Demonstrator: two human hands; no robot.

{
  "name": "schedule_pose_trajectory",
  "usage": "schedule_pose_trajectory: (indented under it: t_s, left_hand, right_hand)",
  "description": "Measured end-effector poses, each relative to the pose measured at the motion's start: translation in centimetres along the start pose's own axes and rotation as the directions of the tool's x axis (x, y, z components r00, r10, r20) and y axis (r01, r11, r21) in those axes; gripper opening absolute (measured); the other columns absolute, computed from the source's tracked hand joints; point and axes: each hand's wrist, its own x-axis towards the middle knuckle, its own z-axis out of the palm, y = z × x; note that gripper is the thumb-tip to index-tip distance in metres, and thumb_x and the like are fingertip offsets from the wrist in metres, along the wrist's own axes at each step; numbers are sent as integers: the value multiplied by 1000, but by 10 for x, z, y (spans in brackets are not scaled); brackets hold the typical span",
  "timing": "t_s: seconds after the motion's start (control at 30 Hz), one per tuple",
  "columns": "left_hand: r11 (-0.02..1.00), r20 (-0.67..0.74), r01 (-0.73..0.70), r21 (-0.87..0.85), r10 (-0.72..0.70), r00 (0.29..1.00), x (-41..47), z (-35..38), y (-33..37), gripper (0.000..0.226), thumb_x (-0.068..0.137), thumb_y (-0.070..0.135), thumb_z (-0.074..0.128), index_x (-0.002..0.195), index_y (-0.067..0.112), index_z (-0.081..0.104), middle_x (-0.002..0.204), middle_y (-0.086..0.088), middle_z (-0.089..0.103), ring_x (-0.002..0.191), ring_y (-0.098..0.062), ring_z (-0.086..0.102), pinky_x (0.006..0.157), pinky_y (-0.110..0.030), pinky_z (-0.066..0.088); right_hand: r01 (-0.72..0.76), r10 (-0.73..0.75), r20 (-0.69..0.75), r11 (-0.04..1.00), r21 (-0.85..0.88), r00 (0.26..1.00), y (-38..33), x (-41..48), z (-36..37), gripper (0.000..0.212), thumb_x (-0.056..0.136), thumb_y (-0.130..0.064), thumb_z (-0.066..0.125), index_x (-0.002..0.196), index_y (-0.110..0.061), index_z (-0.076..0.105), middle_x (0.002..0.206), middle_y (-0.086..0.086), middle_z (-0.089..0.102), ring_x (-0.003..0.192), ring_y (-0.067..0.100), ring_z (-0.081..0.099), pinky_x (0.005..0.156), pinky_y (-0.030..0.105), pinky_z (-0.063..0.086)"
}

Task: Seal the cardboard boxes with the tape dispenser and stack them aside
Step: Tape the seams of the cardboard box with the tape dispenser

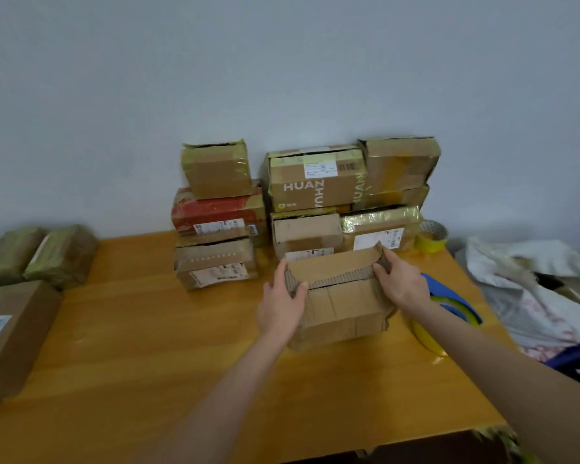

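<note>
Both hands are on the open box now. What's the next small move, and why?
Probably fold the upright back flap down flat. The left hand and right hand grip the box ends, the top is open, and the tape dispenser lies untouched beside the right forearm, so closing comes before taping.

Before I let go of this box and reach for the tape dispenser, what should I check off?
1. Grip: left hand and right hand hold the open brown cardboard box at its two ends: ok.
2. Top closed for taping: the far flap stands upright: not ok.
3. Blue tape dispenser with yellow roll at hand: it lies on the wooden table just right of the box, partly hidden: ok.
4. Tape's free end ready: hidden: cannot tell.
5. Box contents settled: the inside is out of view: cannot tell.
</note>
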Motion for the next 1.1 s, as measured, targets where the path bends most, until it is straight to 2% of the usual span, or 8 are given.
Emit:
schedule_pose_trajectory:
  t_s: [0.13,0.27,0.33,0.47,0.6,0.7,0.97,1.1]
  left_hand:
    - [998,-5,-6,57,6,1000,4,25,19,63,95,53,45,149,45,12,133,-7,46,101,-27,59,67,-30,47]
    - [991,-54,33,129,-26,998,6,42,24,61,97,51,41,150,41,12,130,-8,47,91,-16,50,71,-29,44]
    - [990,-53,49,132,-42,998,4,44,25,61,98,49,39,152,38,11,143,-11,35,108,-25,53,80,-35,46]
    - [967,-135,-44,250,80,988,-11,42,33,63,98,47,41,153,32,14,161,-6,6,144,-30,21,113,-45,28]
    - [779,145,-305,547,271,952,-30,45,47,73,80,79,7,144,48,-7,157,9,-13,146,-17,-16,120,-45,-5]
    - [670,251,-353,654,248,936,-33,51,47,79,71,83,-4,142,48,-16,157,6,-19,146,-19,-19,118,-45,-12]
    - [620,231,-354,701,272,934,-22,52,47,96,65,81,-24,149,40,-4,161,0,-6,149,-20,-4,120,-45,-3]
    - [639,200,-349,685,296,934,-21,55,41,91,68,82,-23,147,40,-6,161,2,0,149,-18,-2,120,-44,-5]
  right_hand:
    - [33,-33,20,999,6,999,29,13,-7,52,103,-32,39,152,-25,26,128,14,56,109,33,55,85,41,48]
    - [129,-127,82,992,-10,988,45,23,-9,63,102,-38,40,155,-29,7,119,11,57,97,30,59,73,39,51]
    - [181,-173,151,983,-40,973,48,27,-10,58,102,-43,35,154,-33,10,129,11,48,100,32,57,74,39,51]
    - [231,-202,201,963,-138,959,48,27,-10,59,102,-46,31,153,-30,7,151,10,22,110,34,53,71,38,50]
    - [385,-340,224,900,-203,913,51,28,-11,56,103,-37,31,154,-28,8,162,1,2,132,31,33,89,39,48]
    - [461,-416,254,874,-152,873,51,33,-12,52,104,-32,32,153,-28,17,161,1,8,130,28,36,95,37,47]
    - [501,-493,346,862,71,799,63,47,-27,43,104,-37,38,145,-29,43,162,-2,18,140,28,32,110,39,31]
    - [280,-291,123,955,100,949,110,65,-50,45,96,-45,53,135,-22,53,141,5,51,124,24,51,100,38,42]
